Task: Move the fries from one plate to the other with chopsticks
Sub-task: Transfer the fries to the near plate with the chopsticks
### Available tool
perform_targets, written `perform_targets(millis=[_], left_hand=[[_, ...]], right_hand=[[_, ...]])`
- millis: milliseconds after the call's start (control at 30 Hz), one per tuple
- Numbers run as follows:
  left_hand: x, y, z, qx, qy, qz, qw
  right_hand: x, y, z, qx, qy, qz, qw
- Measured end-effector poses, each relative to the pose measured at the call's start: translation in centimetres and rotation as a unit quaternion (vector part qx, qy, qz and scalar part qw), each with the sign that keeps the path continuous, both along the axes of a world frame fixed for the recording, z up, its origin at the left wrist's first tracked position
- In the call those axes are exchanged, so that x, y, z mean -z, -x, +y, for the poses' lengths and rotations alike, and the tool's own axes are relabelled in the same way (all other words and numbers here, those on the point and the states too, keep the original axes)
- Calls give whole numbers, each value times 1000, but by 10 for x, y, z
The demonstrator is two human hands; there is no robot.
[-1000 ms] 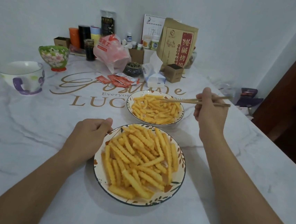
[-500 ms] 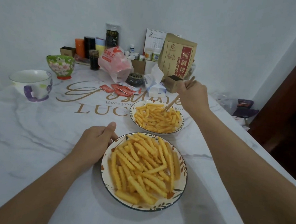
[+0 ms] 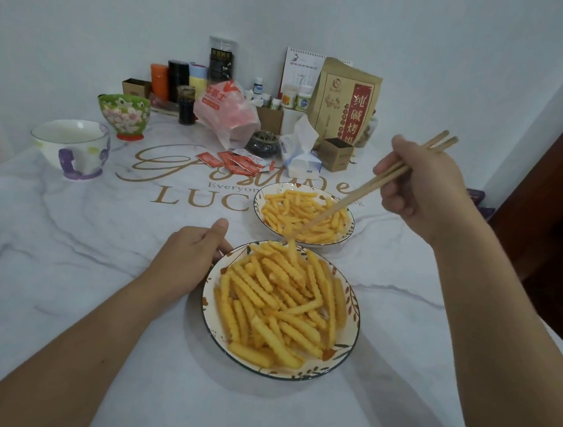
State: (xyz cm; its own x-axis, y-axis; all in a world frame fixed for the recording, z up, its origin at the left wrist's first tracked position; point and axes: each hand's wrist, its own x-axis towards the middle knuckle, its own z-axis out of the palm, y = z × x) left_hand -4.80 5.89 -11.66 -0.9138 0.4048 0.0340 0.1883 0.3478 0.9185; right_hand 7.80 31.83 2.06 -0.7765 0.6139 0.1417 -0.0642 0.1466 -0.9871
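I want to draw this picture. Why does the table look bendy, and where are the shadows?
Head view: the wide-angle lens curves the table edges and wall; soft shadows lie under the near plate and both arms; light is even, no strong glare; the chopsticks tips look slightly blurred over the far plate.

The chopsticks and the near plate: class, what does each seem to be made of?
Chopsticks: probably wood or bamboo, matt; plain tan, no shine. Near plate: likely glazed ceramic; glossy white with a dark rim line and a printed leaf pattern.
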Motion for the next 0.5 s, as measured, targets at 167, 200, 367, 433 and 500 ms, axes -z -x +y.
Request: perform_targets(millis=[167,200,367,433,500], left_hand=[[-1,-2,0,-1,2,-8,1000],[-1,-3,0,-2,2,-10,1000],[-2,-4,-1,-4,2,-12,1000],[-2,-3,-1,-1,1,-10,1000],[-1,-2,-1,0,0,-12,1000]], right_hand=[[-6,-14,-19,-116,-88,-34,989],[-9,-16,-20,-135,-100,-32,985],[-15,-15,-19,-178,-163,-38,970],[-16,-14,-14,-157,-125,1,980],[-13,-9,-6,-106,-62,56,991]])
